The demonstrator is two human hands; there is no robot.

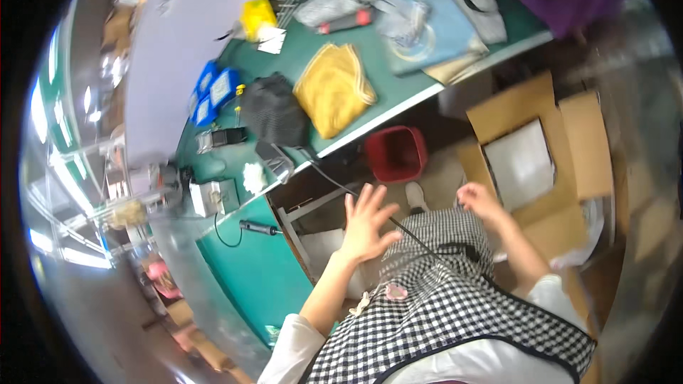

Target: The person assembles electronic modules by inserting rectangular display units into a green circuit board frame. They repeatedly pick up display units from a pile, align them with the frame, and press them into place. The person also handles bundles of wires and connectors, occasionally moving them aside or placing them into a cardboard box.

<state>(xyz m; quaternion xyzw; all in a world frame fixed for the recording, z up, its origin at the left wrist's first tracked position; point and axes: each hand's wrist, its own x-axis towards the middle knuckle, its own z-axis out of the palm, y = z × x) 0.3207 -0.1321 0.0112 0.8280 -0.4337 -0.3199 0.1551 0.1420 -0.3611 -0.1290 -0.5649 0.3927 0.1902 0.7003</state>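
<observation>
My left hand (364, 227) is raised before the checked apron (455, 306), its fingers spread and nothing in them. A thin black cord (409, 231) runs from the table edge past this hand to the apron's waist. At the right of the apron skirt, my right hand (480, 201) has its fingers curled together; what they hold, if anything, is too blurred to make out. The nearest things on the green table (398, 103) are a dark grey cloth (272, 110) and a folded yellow cloth (334, 89).
A red bin (396, 154) stands on the floor under the table edge. To the right lies an open cardboard box (580, 146). Blue packs (213, 92), a blue folded cloth (434, 28) and a grey cloth bundle (331, 3) lie on the table. A black handheld tool (260, 227) is at the left.
</observation>
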